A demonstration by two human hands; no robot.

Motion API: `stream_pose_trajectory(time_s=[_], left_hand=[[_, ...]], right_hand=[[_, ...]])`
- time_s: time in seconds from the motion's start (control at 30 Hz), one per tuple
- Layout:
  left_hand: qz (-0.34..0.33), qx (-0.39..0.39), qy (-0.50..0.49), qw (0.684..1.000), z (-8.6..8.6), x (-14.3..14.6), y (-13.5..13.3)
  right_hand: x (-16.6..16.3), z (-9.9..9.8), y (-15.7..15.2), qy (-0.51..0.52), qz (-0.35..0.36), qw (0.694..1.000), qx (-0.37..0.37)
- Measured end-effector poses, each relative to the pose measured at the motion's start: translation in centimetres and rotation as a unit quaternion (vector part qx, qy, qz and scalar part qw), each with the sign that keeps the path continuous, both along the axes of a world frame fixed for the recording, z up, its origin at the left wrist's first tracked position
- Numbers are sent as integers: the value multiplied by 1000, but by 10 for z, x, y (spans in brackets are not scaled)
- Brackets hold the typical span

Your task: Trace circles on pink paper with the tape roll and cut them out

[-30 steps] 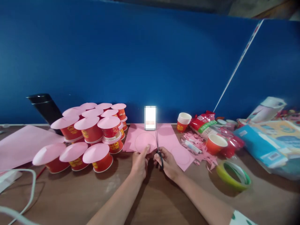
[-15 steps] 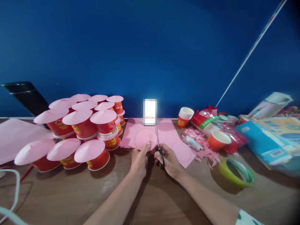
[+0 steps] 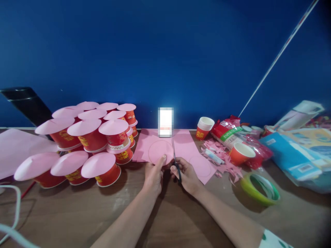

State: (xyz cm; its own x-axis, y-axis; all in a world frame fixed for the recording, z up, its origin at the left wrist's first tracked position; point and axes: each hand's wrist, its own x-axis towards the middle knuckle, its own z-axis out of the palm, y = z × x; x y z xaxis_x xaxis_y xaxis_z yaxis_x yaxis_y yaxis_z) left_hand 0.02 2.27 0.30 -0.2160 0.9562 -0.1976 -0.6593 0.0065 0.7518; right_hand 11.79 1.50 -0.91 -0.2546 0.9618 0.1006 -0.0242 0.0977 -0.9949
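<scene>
Between the thumb and fingers of my left hand (image 3: 154, 177) is a piece of pink paper (image 3: 159, 151) with a circle drawn on it. My right hand (image 3: 188, 177) is closed round the dark handles of a pair of scissors (image 3: 177, 168). The narrow blades point away from me, along the right side of the drawn circle. Under and behind my hands lie more pink sheets (image 3: 187, 141); one at the right also carries a drawn circle. How far the paper is cut I cannot make out.
At left, red paper cups (image 3: 107, 175) with pink cone tops stand in stacked rows. At right are stacked cups (image 3: 204, 128), pink scraps (image 3: 230, 165), a glue stick (image 3: 213, 156), an orange cup (image 3: 241, 154), a tape roll (image 3: 260, 189) and a blue package (image 3: 289, 155). White cables (image 3: 17, 210) lie front left.
The whole view has shifted very slightly. My hands, the paper and the scissors stay in nearly the same places, with no clear change in grip.
</scene>
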Motion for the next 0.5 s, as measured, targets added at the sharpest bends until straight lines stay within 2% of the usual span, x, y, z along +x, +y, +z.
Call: stream_pose_trajectory(time_s=[0.5], left_hand=[[9, -1, -10, 1000, 0, -1, 1]], right_hand=[[1, -3, 2, 4, -1, 1000, -14]])
